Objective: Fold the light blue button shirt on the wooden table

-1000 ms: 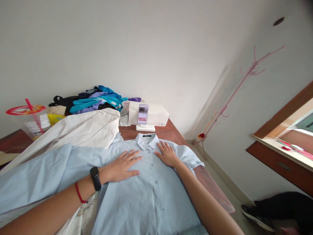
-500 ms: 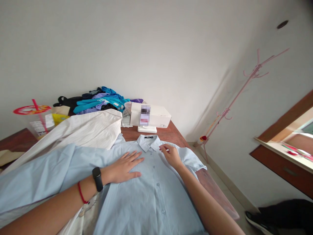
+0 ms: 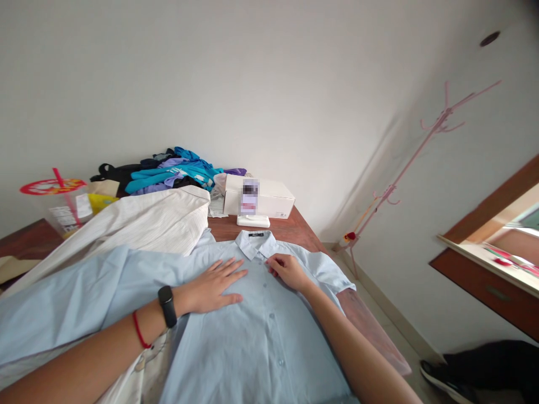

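A light blue button-up shirt [image 3: 252, 336] lies face up with its collar pointing away from me and its front buttons showing. My left hand [image 3: 214, 287] rests flat on the shirt's chest, left of the button line, with fingers spread. Just below the collar [image 3: 255, 244], my right hand [image 3: 290, 272] is closed, its curled fingertips at the button placket. Whether cloth is pinched between those fingertips is hidden. The shirt's long left-side sleeve [image 3: 84, 300] stretches out past my left forearm, while the right-side sleeve [image 3: 332, 269] ends near the table's edge.
A white garment [image 3: 164, 216] and a clothes pile [image 3: 177, 174] lie at the back left, beside a plastic cup with a straw [image 3: 63, 210]. Behind the collar stand a white box [image 3: 273, 196] and a small stand [image 3: 252, 221]. A pink coat rack [image 3: 415, 151] is beyond the table.
My right hand has moved left and slightly down from beside the collar to the placket, its fingers more curled. My left hand stays flat in place.
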The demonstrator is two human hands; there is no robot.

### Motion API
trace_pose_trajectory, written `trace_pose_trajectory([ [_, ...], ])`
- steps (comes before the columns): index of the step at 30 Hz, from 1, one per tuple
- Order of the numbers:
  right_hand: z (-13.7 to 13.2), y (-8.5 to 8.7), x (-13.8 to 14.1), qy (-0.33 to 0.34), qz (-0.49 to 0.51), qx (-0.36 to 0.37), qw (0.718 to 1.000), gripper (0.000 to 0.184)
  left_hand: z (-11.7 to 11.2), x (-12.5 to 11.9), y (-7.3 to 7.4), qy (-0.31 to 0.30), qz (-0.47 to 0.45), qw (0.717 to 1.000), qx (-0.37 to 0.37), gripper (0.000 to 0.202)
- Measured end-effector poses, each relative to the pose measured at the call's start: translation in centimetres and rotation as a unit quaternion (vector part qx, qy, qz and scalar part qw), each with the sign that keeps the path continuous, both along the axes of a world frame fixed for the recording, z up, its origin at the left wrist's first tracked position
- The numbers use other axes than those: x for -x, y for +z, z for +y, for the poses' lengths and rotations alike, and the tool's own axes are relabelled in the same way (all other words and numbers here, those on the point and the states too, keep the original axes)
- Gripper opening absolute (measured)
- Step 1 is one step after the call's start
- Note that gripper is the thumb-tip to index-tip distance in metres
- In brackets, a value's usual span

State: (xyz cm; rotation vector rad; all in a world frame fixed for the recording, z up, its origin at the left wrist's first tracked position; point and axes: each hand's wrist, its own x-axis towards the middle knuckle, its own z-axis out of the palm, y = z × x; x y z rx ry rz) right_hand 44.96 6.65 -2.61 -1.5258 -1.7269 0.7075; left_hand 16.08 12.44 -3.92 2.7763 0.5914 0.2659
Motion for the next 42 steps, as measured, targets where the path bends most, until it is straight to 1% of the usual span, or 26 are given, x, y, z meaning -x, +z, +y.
trace_pose_trajectory([
  [2, 0.1, -0.1, -0.1, -0.002, 0.007, 0.006, 1.0, 0.031, 0.1, 0.0, -0.3, -0.005, -0.018, 1.0, -0.002, 0.069],
  [4, 0.4, -0.3, -0.4, -0.011, 0.039, 0.024, 0.999, 0.03, 0.2, 0.1, -0.5, -0.007, -0.025, 1.0, -0.004, 0.069],
  [6, 1.0, -0.8, -1.0, -0.039, 0.114, 0.051, 0.991, 0.029, 0.3, 0.1, -0.7, -0.008, -0.023, 1.0, -0.006, 0.069],
  [8, 1.7, -1.4, -1.8, -0.08, 0.205, 0.07, 0.973, 0.031, 0.4, 0.1, -0.8, -0.006, -0.022, 1.0, -0.008, 0.069],
  [9, 2.0, -1.6, -2.3, -0.107, 0.237, 0.063, 0.963, 0.033, 0.4, 0.1, -0.8, -0.005, -0.022, 1.0, -0.008, 0.068],
  [11, 2.7, -2.2, -3.3, -0.174, 0.259, 0.018, 0.95, 0.038, 0.4, 0.1, -0.8, -0.004, -0.022, 1.0, -0.008, 0.068],
  [14, 3.3, -2.8, -5.0, -0.28, 0.229, -0.066, 0.93, 0.047, 0.4, 0.0, -0.7, -0.006, -0.024, 1.0, -0.006, 0.067],
  [16, 3.5, -3.0, -5.9, -0.32, 0.206, -0.091, 0.92, 0.052, 0.3, 0.0, -0.5, -0.004, -0.015, 1.0, -0.003, 0.068],
  [18, 3.5, -3.1, -6.4, -0.338, 0.183, -0.11, 0.917, 0.053, 0.2, 0.0, -0.2, 0.001, -0.004, 1.0, 0.002, 0.068],
  [20, 3.4, -2.9, -6.4, -0.333, 0.164, -0.127, 0.92, 0.051, 0.1, -0.1, 0.0, 0.003, 0.001, 1.0, 0.006, 0.069],
  [24, 2.7, -1.9, -5.1, -0.29, 0.139, -0.162, 0.933, 0.043, 0.1, -0.1, 0.1, 0.001, 0.006, 1.0, 0.005, 0.069],
  [26, 2.3, -1.4, -4.2, -0.252, 0.132, -0.173, 0.943, 0.039, 0.2, 0.0, -0.1, -0.003, 0.001, 1.0, 0.002, 0.068],
  [28, 1.8, -0.8, -3.2, -0.195, 0.138, -0.16, 0.958, 0.037, 0.2, 0.0, -0.2, -0.006, -0.003, 1.0, -0.001, 0.068],
  [29, 1.6, -0.5, -2.8, -0.161, 0.151, -0.142, 0.965, 0.037, 0.3, 0.0, -0.2, -0.006, -0.003, 1.0, -0.002, 0.068],
  [31, 1.0, -0.1, -1.9, -0.089, 0.195, -0.08, 0.973, 0.039, 0.2, -0.1, -0.1, -0.004, 0.0, 1.0, 0.0, 0.068],
  [33, 0.4, 0.3, -1.1, -0.016, 0.244, -0.001, 0.97, 0.041, 0.1, -0.1, 0.3, -0.001, 0.005, 1.0, 0.007, 0.068],
  [35, 0.1, 0.5, -0.6, 0.036, 0.274, 0.075, 0.958, 0.042, -0.1, -0.2, 0.6, 0.002, 0.018, 1.0, 0.016, 0.069],
  [36, 0.0, 0.5, -0.5, 0.046, 0.283, 0.104, 0.952, 0.041, -0.1, -0.2, 0.7, 0.003, 0.022, 1.0, 0.018, 0.069],
  [38, 0.0, 0.4, -0.5, 0.033, 0.302, 0.137, 0.943, 0.037, -0.1, -0.3, 0.6, 0.003, 0.02, 1.0, 0.017, 0.069],
  [42, 0.8, -0.3, -1.2, -0.033, 0.357, 0.138, 0.923, 0.032, 0.1, -0.1, 0.2, -0.002, 0.007, 1.0, 0.002, 0.068],
])
